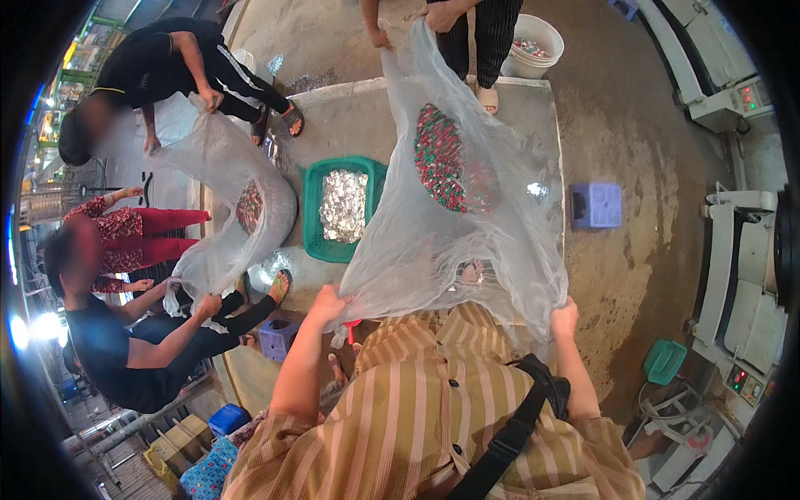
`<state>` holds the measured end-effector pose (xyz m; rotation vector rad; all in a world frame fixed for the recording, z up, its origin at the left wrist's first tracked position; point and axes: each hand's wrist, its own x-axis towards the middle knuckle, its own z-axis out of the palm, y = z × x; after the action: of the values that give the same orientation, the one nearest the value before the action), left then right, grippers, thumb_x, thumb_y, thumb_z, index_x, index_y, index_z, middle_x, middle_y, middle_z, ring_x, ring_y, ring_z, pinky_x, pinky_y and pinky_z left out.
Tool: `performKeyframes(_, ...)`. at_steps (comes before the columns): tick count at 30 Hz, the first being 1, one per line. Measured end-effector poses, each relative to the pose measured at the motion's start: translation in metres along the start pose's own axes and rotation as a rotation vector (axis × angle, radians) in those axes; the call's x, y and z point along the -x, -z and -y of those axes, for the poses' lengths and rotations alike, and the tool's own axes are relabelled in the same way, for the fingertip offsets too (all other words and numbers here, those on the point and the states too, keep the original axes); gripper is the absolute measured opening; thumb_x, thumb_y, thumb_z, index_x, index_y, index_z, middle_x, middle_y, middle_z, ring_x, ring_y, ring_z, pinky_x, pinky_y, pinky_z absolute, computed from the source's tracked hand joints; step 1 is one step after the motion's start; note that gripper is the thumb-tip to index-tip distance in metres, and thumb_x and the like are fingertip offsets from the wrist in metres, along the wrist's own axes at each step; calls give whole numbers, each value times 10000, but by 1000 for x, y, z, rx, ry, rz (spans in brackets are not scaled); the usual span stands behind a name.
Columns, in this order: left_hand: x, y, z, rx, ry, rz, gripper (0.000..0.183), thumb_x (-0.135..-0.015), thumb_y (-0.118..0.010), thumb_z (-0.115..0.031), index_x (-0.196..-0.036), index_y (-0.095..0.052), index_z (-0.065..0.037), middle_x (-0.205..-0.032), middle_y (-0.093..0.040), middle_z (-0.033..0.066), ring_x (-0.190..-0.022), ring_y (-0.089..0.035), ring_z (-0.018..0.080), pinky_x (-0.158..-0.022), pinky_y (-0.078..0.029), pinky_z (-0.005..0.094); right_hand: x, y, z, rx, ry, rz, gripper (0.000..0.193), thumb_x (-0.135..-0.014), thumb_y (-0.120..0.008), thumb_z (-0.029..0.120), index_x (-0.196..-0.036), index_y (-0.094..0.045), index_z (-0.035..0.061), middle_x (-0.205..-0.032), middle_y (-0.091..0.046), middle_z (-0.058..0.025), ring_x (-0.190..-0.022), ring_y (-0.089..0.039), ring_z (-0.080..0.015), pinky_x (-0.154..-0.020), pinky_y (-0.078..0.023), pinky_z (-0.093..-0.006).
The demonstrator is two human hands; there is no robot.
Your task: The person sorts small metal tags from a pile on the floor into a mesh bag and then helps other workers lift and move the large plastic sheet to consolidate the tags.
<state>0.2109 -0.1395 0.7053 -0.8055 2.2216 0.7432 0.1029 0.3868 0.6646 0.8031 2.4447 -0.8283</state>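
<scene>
A large clear plastic sheet or bag is stretched out in front of me. My left hand is closed on its near left corner, and my right hand grips the near right corner. Another person's hands hold up the far end. Inside the plastic lies a heap of small red, green and silvery pieces, partly blurred and too small to name. Left of the plastic, a green basket holds many flat silvery pieces.
At the left, two people in dark clothes hold another clear plastic bag with similar pieces; someone in red stands between them. A purple stool is on the right. White buckets stand far right of centre. Machines line the right side.
</scene>
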Motion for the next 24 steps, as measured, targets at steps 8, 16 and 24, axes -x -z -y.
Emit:
performKeyframes(8,-15,-22,9,86,83,84,393,-731,-670,-267,-986,-629,29,-928,-625,262,-893,-615,360,-788,-474,411,42,14,3,729,-34,529,527,-694,-614,388,-1043,-606,-7,-1063,-602,-229,-1026,-569,-352,-857,-461,-417)
performKeyframes(16,-41,-37,49,350,67,32,320,-768,-638,-203,-994,-636,25,-937,-652,200,-830,-648,291,-755,-497,381,2,-34,-82,331,-127,462,397,-705,-566,193,-1020,-599,-48,-989,-630,-224,-911,-621,-331,-775,-484,-392)
performKeyframes(24,42,20,-270,-64,-888,153,242,-788,-557,-146,-974,-605,3,-809,-647,127,-730,-605,185,-676,-475,357,-14,-14,-16,-600,-197,483,379,-803,-527,187,-1129,-526,-7,-1013,-609,-119,-846,-604,-257,-744,-490,-387)
